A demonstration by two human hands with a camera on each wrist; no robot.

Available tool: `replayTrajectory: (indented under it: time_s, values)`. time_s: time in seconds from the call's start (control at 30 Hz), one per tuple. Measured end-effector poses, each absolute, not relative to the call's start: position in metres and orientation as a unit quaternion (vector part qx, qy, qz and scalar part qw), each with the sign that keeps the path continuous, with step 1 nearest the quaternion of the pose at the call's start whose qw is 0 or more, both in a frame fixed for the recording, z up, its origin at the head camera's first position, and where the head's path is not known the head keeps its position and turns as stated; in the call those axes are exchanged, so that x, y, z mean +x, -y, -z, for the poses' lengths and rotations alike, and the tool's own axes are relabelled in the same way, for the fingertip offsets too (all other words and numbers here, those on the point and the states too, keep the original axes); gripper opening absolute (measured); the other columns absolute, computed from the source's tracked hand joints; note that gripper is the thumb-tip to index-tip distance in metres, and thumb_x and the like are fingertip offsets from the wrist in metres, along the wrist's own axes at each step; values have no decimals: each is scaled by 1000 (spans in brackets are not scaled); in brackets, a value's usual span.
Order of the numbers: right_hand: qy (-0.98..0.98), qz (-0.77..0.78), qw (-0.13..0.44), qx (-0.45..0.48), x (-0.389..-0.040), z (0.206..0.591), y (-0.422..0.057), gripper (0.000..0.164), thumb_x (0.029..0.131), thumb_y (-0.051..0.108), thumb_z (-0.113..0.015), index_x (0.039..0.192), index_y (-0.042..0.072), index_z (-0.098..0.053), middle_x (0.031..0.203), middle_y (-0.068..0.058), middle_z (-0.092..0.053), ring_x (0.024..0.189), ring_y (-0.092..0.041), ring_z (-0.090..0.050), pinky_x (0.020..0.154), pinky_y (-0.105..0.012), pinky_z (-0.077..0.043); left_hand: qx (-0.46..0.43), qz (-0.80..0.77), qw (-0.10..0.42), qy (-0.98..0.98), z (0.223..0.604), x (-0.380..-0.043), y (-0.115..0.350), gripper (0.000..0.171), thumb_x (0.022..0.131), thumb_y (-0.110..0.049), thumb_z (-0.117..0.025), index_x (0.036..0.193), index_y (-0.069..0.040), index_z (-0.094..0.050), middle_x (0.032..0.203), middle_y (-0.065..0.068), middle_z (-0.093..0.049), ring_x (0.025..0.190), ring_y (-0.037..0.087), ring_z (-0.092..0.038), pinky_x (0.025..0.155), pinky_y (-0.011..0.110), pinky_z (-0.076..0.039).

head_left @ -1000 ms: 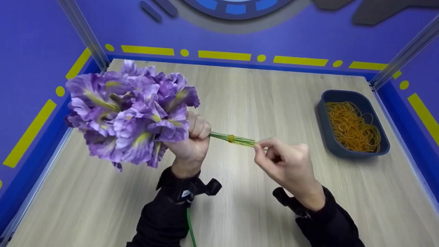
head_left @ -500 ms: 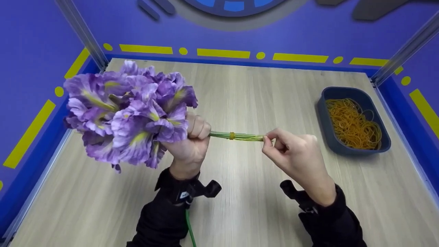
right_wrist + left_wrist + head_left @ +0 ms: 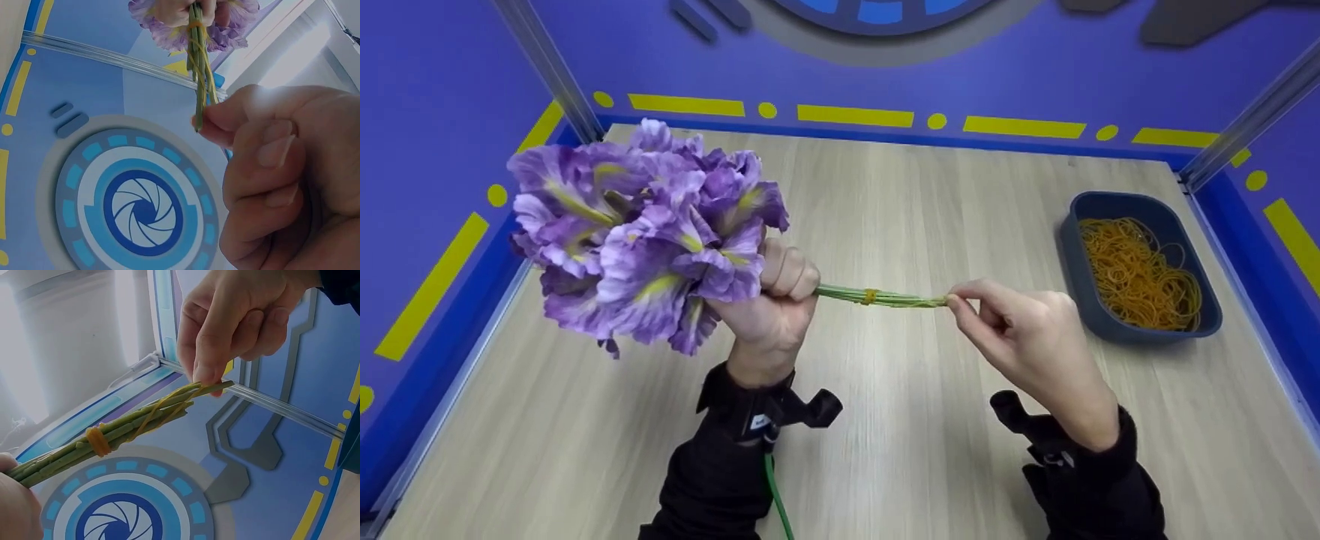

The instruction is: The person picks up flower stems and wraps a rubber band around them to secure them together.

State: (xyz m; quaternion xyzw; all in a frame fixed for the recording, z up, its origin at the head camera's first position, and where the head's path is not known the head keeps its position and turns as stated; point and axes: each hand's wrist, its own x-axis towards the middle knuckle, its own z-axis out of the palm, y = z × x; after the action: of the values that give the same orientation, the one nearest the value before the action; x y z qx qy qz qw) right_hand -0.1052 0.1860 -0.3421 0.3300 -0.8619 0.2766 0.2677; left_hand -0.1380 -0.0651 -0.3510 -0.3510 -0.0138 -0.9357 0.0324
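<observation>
My left hand point(image 3: 780, 300) grips a bunch of purple artificial irises point(image 3: 649, 240) by the green stems point(image 3: 840, 292), which stick out to the right. A yellow rubber band point(image 3: 98, 441) is wound tightly round the stems, and a stretched strand of it runs slantwise to their cut ends. At those ends my right hand point(image 3: 1027, 337) pinches the strand between thumb and index finger, with the longest stem point(image 3: 199, 112) touching the fingertips. Whether that stem is pinched too, I cannot tell. The flower heads partly hide the left fingers.
A dark blue-grey tub point(image 3: 1084, 277) of loose rubber bands point(image 3: 1140, 274) stands on the wooden tabletop point(image 3: 930, 450) at the right. Blue panels point(image 3: 877, 82) with yellow marks enclose the table's back and sides. A green cable point(image 3: 778, 495) hangs from the left wrist.
My right hand has moved to the right along the stems, drawing the rubber band's strand out to their ends. The left hand keeps its grip on the irises almost unmoved.
</observation>
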Motion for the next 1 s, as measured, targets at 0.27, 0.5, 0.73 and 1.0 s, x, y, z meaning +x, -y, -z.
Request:
replayTrajectory:
  time_s: [0.27,0.5,0.73,1.0]
  values:
    - [859,-266,268,344,-96,338,-189,18,83,-1,-77,97,11,-73,59,15,-46,45,3,-31,41,-17,-24,-347,937,-20,-26,351,-135,65,53,91,-20,-67,68,-18,-19,56,-8,-15,50,5,-12,45,17,-11]
    - [848,-279,232,387,-100,340,-190,21,86,-2,-75,99,13,-72,69,13,-59,49,4,-35,42,-15,-27,-359,932,-17,-48,347,-131,65,48,89,-10,-60,67,-18,-19,56,-8,-14,50,4,-11,44,16,-10]
    - [813,-330,154,454,-110,342,-194,19,91,2,-72,103,17,-72,74,13,-60,51,5,-35,45,-12,-27,-380,921,-20,-84,344,-128,64,45,90,-1,-51,65,-19,-19,56,-8,-14,49,4,-11,42,16,-9]
    - [788,-342,177,481,-115,345,-194,18,105,23,-58,101,12,-73,72,10,-62,50,3,-38,44,-14,-31,-373,923,-53,-75,349,-132,60,45,92,-5,-53,65,-19,-19,56,-8,-15,49,4,-11,43,16,-10]
